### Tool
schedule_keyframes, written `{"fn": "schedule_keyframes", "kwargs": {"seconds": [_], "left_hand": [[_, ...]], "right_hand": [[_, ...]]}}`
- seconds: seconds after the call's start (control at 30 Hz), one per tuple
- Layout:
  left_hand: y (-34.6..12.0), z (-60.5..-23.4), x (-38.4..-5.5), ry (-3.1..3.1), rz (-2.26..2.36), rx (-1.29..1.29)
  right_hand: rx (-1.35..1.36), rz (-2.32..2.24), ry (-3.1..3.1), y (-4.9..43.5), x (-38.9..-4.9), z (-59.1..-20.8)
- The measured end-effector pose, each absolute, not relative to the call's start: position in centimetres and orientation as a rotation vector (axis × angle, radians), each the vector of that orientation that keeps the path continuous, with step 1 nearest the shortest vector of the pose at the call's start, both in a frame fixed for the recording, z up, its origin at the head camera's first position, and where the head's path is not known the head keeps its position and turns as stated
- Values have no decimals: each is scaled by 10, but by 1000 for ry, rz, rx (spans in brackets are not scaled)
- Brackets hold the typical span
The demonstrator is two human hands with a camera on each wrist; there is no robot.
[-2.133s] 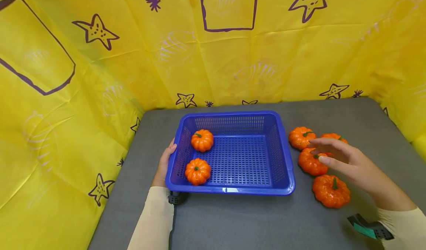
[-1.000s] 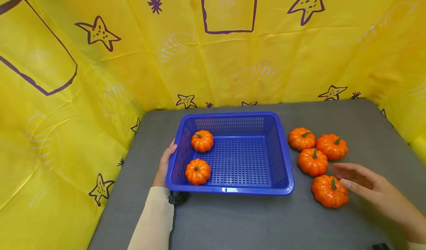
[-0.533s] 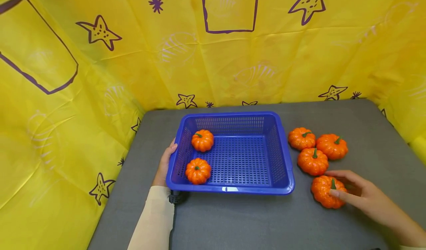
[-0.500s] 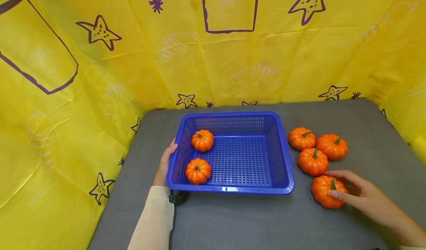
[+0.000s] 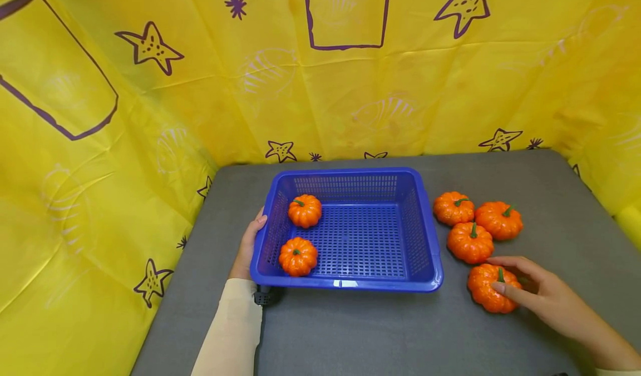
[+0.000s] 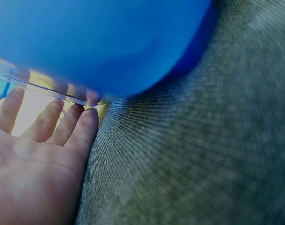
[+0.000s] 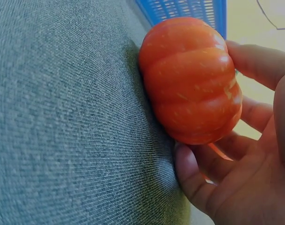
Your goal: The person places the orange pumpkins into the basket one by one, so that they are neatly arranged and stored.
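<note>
On the table's right side, my right hand (image 5: 546, 295) grips the nearest small orange pumpkin (image 5: 486, 290), with its green stem upward. The right wrist view shows thumb and fingers curved round this pumpkin (image 7: 189, 84), close against the grey cloth. At the left end of a blue plastic basket (image 5: 345, 284), my left hand (image 5: 247, 248) holds the rim, thumb on top. From the left wrist view, the left hand's fingers (image 6: 44, 122) reach up to the basket's outer wall (image 6: 100, 42). Inside the basket, two pumpkins, one farther back (image 5: 304, 211) and one nearer (image 5: 297, 257), sit along the left.
Three more pumpkins stand grouped right of the basket: one by its rim (image 5: 453, 208), one behind on the right (image 5: 499, 220), one nearer (image 5: 469, 243). A grey cloth covers the table (image 5: 350, 331). Yellow printed fabric (image 5: 325, 103) hangs behind and at both sides.
My right hand has come back from over the grouped pumpkins toward the near right, then closed round the nearest pumpkin. The left hand and the basket stay in place.
</note>
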State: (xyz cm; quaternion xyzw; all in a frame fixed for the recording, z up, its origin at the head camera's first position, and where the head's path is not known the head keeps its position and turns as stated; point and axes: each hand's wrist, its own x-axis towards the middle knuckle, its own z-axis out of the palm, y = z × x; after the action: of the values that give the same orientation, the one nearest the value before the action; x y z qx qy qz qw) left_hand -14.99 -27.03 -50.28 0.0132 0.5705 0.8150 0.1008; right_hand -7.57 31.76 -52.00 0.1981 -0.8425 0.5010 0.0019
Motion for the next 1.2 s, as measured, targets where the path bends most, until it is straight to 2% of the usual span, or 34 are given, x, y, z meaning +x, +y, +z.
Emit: {"fn": "schedule_keyframes", "kwargs": {"seconds": [1.2], "left_hand": [[-269, -503, -150, 1685, 2414, 49]], "right_hand": [[582, 1611, -2633, 319, -74, -511]]}}
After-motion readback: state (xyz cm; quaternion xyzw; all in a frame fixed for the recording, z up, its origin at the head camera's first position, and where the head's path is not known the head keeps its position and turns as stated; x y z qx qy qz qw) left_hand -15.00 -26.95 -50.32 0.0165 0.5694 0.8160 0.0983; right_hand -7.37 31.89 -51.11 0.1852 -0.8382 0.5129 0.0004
